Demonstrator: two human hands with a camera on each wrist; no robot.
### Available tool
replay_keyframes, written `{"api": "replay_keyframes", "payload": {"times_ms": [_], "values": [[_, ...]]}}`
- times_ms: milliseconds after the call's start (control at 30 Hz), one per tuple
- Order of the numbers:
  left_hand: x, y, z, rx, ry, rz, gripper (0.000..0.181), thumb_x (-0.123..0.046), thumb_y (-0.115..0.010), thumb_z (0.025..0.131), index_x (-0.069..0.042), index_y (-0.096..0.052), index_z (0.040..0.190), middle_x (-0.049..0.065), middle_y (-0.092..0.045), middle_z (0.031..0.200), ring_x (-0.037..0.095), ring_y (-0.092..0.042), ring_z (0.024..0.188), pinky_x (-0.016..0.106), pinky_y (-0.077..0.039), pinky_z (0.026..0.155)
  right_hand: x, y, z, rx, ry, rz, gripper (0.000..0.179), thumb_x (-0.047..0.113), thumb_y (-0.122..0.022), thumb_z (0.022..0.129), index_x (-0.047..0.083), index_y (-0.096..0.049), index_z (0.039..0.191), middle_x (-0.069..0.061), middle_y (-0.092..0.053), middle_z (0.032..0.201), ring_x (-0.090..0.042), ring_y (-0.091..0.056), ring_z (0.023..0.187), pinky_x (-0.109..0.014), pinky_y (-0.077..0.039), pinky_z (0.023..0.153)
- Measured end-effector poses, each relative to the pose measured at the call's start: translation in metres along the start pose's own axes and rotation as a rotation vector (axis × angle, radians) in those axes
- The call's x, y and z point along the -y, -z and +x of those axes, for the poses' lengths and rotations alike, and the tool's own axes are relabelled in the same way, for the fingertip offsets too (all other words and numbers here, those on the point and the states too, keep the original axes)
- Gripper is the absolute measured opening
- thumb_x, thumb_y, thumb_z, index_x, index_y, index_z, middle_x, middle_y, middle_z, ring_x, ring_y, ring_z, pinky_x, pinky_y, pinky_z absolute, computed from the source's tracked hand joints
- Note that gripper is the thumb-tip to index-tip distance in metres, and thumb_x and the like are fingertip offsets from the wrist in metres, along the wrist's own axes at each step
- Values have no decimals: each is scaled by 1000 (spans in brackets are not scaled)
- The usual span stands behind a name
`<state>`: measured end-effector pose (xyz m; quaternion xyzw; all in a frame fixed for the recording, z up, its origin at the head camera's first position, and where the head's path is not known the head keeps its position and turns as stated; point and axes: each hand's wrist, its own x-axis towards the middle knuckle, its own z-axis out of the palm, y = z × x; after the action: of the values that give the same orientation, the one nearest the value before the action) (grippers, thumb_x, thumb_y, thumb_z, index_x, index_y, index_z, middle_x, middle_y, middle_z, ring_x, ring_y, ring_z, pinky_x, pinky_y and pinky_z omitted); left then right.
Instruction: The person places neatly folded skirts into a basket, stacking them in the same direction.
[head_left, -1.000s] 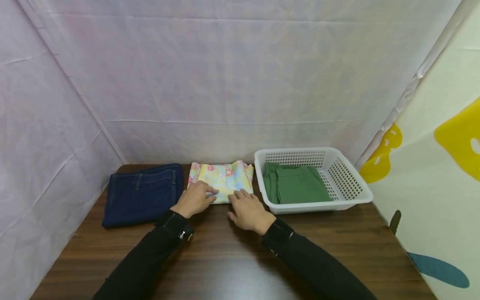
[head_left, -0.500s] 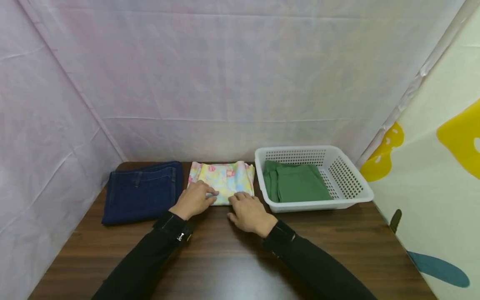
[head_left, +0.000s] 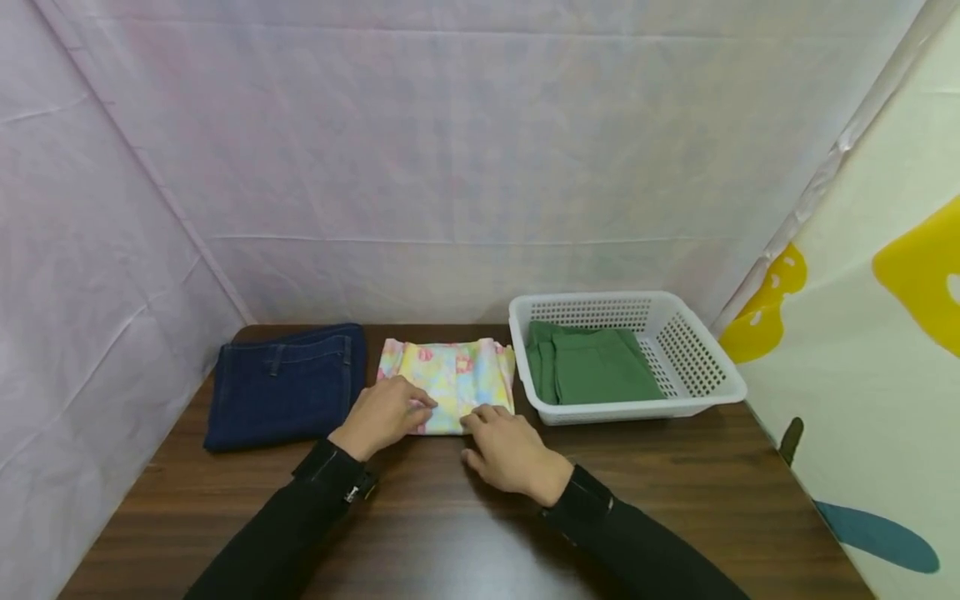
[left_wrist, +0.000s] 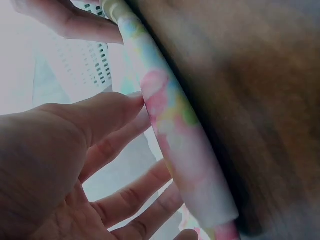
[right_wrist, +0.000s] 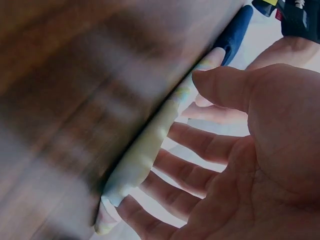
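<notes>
A folded garment [head_left: 447,372] with a pastel floral print lies flat on the table. My left hand [head_left: 382,418] rests its fingertips on the near left part of it. The fingers of my right hand [head_left: 513,454] touch the near right part. In the left wrist view, the thumb [left_wrist: 112,107] lies against the folded near edge of the floral garment [left_wrist: 175,125], and the fingers spread over its top. The right wrist view has the fingers [right_wrist: 192,175] loosely extended onto the same garment [right_wrist: 145,147]. Neither hand grips it; some fingertips are hidden.
Folded blue jeans [head_left: 285,390] lie to the left of the floral garment. On the right stands a white perforated basket [head_left: 622,412] holding a folded green garment [head_left: 600,367]. A fabric wall [head_left: 465,167] rises behind the brown wooden table [head_left: 450,508].
Both hands have moved a little nearer to me over the last half second, and the floral garment has slid with them away from the back wall. The jeans and basket stay put.
</notes>
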<state>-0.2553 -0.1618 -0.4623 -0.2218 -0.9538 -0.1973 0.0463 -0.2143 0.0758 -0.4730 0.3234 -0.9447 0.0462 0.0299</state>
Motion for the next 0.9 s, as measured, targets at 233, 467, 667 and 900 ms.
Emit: {"api": "replay_keyframes", "payload": {"times_ms": [233, 467, 667, 900], "values": [[-1, 1, -17, -32, -41, -25, 22, -26, -81, 87, -17, -79, 107, 5, -72, 103, 17, -68, 80, 29, -50, 53, 3, 3, -18, -12, 48, 51, 44, 40, -63, 100, 12, -61, 134, -5, -59, 125, -26, -60, 109, -40, -55, 77], [-4, 0, -29, -14, -50, -54, 25, -28, -84, 83, -20, -79, 107, -2, -70, 94, 10, -61, 73, 29, -49, 59, 4, 9, -39, 8, 92, 126, 39, 39, -63, 101, 15, -63, 132, -1, -59, 121, -25, -59, 107, -41, -53, 74], [-12, -2, -40, 42, -87, -54, 28, -33, -85, 83, -22, -79, 108, -6, -68, 91, 5, -53, 65, 26, -46, 54, 1, 12, -59, 19, 112, 216, 32, 38, -63, 101, 19, -66, 127, 3, -58, 117, -16, -57, 103, -35, -49, 68], [-20, -3, -54, 109, -142, -102, 30, -35, -85, 81, -22, -79, 108, -10, -67, 86, 3, -54, 64, 24, -46, 52, 1, 12, -80, 26, 139, 310, 28, 40, -63, 101, 23, -68, 123, 10, -58, 114, -9, -53, 99, -36, -51, 75]]}}
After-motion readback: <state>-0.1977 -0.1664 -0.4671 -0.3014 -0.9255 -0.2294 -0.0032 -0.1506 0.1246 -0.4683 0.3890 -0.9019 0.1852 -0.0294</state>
